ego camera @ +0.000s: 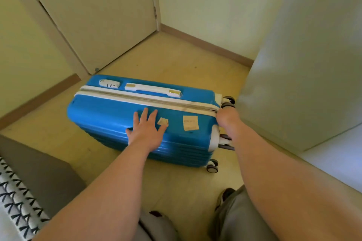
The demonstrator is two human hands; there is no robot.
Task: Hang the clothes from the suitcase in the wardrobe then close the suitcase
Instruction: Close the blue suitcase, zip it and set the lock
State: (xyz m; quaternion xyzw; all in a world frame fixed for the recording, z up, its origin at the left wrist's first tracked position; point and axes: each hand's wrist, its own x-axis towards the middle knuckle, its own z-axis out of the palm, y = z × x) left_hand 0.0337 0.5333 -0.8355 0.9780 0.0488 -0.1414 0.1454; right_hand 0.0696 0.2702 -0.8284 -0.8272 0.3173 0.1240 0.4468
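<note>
On the floor (166, 58), as the head view shows it, the blue suitcase (101, 115) is seen with its two halves together, propped on its long edge. Its long axis runs left to right across the view, with the wheels (212, 166) at the right end and the white side handle (152, 90) uppermost. The left grip (146, 129) is laid flat on the broad shell, fingers spread, pinching nothing. The right grip (225, 121) is set at the upper right corner, where the white zip seam (137, 97) ends. Its fingers are hidden behind the hand itself, so whether anything is pinched cannot be told. The seam's end thus lies right at the right grip, the nearer of the two. The shell is judged to be hard, glossy plastic, ribbed lower down, with two worn paper labels (190, 122) stuck on it. No clothes are seen.
</note>
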